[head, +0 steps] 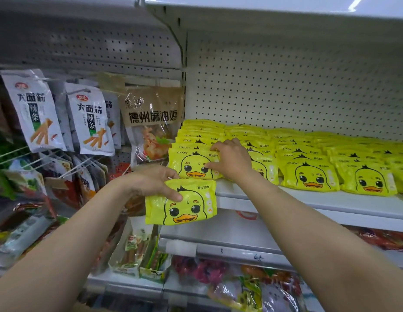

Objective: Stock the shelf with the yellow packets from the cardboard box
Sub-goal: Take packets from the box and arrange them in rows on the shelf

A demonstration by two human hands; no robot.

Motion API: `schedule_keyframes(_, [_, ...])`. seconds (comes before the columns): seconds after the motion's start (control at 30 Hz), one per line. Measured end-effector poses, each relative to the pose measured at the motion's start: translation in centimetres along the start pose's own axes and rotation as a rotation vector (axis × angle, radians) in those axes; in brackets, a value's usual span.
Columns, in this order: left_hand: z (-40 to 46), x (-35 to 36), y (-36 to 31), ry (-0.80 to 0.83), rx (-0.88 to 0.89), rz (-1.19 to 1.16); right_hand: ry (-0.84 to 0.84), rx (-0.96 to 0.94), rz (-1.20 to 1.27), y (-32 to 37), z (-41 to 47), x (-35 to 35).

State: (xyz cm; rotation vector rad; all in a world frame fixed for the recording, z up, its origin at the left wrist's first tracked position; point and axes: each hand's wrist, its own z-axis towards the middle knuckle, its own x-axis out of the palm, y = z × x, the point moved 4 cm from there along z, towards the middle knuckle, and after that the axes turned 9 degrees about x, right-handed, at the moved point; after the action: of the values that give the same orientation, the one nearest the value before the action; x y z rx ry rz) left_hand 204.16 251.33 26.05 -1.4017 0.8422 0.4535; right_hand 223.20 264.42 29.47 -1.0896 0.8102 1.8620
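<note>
The left hand (152, 183) grips 1 yellow packet (181, 202) by its upper left corner, thumb across the front, fingers curled behind. That packet hangs just below and in front of the white shelf (308, 199) edge, face out: a cartoon duck with an orange beak and the characters 婴儿湿巾 near the top.

The right hand (229, 158) rests on the front packet of the leftmost row (191, 164), its thumb pressing the duck's face and its fingers hooked over the top edge, so it is grasping that packet. This one reads "ckak" at the upper left and 婴儿湿巾 at the upper right.

Behind it more yellow packets stand in a row running back to the pegboard wall (286, 86). To the right, further rows of the same packets (311, 175) fill the shelf, each front face showing the duck and "ckak".

Left of the shelf, on pegs, hang white snack bags (85, 118) printed 大面筋 and 辣条, and a brown bag (152, 115) printed 德州麻油鸡. Lower shelves hold mixed snack packs (218, 273), their writing too blurred to read. The lower price rail (241, 253) carries handwritten marks I cannot make out.
</note>
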Motion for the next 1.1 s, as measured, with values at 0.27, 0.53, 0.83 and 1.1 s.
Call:
schedule_keyframes(0.27, [2.0, 1.2, -6.1, -0.009, 0.016, -0.111, 0.482, -0.009, 0.769, -2.0, -4.5, -5.4])
schedule_keyframes(0.53, [7.7, 4.1, -13.0, -0.127, 0.132, -0.19, 0.465, -0.062, 0.334, -8.0, -7.4, -7.9])
schedule_keyframes(0.83, [11.4, 6.2, -17.1, -0.273, 0.3, -0.379, 0.532, 0.107, 0.593, -15.9, -7.6, -9.4])
schedule_keyframes(1.1, [14.9, 8.7, -19.3, -0.431, 0.372, -0.333, 0.461, 0.124, 0.403, -21.7, -6.3, -11.1])
